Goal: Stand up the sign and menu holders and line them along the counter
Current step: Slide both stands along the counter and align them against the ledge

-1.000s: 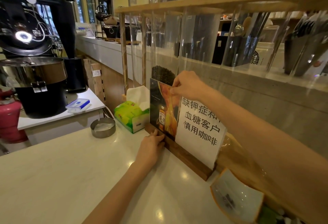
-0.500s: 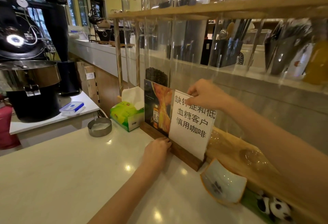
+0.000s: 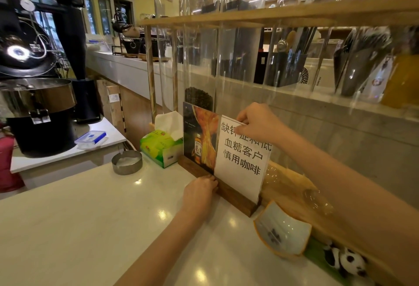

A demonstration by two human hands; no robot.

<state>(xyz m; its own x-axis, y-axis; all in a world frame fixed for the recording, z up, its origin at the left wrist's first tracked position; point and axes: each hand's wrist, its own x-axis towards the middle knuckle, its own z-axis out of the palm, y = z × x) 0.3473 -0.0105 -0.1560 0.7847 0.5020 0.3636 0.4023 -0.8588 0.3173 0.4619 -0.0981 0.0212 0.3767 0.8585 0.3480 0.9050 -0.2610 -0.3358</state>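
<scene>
Standing upright on the white surface, the sign holder runs its wooden base lengthwise along the back ledge, printed face toward the camera. Right hand pinches its top edge; left hand presses fingertips against the base.

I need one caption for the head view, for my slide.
Left hand steadies the wooden base; right hand pinches the white sign.

My left grip presses fingertips forward at frame centre; my right grip pinches shut, upper right of it.
</scene>
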